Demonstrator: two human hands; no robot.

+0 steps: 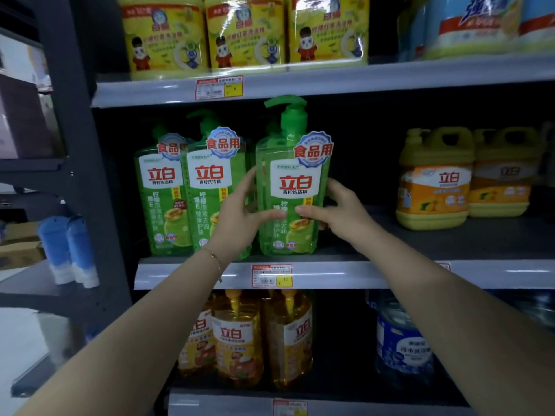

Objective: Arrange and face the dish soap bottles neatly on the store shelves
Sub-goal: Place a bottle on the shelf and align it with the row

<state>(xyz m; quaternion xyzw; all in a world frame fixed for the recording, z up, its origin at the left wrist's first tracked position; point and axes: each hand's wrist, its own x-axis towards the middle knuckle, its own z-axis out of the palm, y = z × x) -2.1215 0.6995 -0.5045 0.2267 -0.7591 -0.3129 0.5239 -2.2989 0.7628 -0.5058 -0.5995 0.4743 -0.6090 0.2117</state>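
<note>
A green pump bottle of dish soap [292, 181] stands at the front of the middle shelf [345, 273], label facing me. My left hand [240, 217] grips its left side and my right hand [339, 213] grips its right side, both thumbs lying across the lower label. Two more green pump bottles [186, 190] stand side by side to its left, labels forward. My left wrist hides the lower part of the nearer one.
Yellow jugs [435, 178] stand at the right of the middle shelf, with a dark gap between them and the held bottle. Yellow packs [243, 31] fill the top shelf. Amber pump bottles [240, 337] and a blue-labelled bottle [402, 340] sit below. A dark upright post [75, 115] bounds the left.
</note>
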